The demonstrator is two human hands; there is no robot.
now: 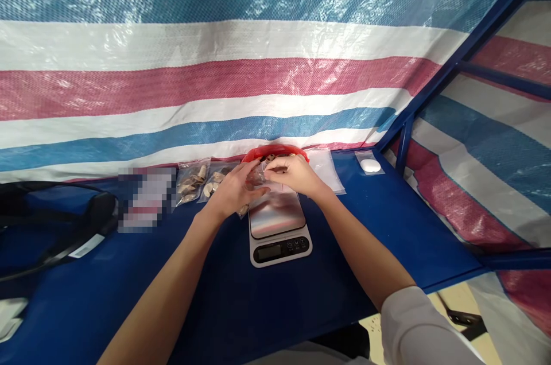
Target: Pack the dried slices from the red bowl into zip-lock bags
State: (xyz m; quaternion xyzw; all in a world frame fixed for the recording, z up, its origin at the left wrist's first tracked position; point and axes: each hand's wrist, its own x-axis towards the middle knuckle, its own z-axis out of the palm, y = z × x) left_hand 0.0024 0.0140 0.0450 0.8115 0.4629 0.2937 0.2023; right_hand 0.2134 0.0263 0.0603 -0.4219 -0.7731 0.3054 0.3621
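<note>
A kitchen scale (282, 250) with a shiny metal plate stands on the blue table. Over its far end, a small clear plastic bag (257, 174) is held between my two hands. My left hand (232, 190) is curved around the bag's left side, thumb and fingers on either side of it. My right hand (297, 174) pinches the bag's edge, its fingertips close together. Just behind them is a red plastic bag (258, 151) with some brownish pieces inside, partly covered by my hands. What the clear bag contains is hard to make out.
Left of the scale lie clear zip bags (189, 184) with brown and pale dried slices. White-looking flat bags (326, 170) lie right of the red bag. Farther right is a white earbud case (370, 166). A black strap (92, 221) lies at left; striped sheeting (215, 78) hangs behind.
</note>
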